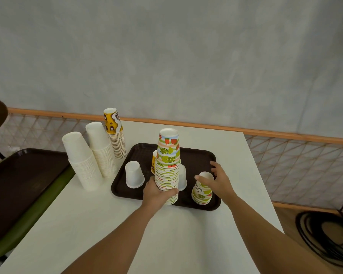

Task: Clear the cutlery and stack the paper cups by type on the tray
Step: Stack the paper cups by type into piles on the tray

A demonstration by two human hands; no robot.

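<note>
Partly sorted: left hand fingers clasping tall fruit-print paper cup stack on dark brown plastic tray, right hand fingers spread wide over short fruit-print cup stack; loose white paper cup unstacked, no cutlery visible.

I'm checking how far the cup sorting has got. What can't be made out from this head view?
- Yellow cup on the tray: mostly hidden behind the tall fruit-print stack.
- White cup: partly hidden behind that stack.
- Short fruit-print stack: top covered by the right hand.
- Cutlery: none visible.
</note>
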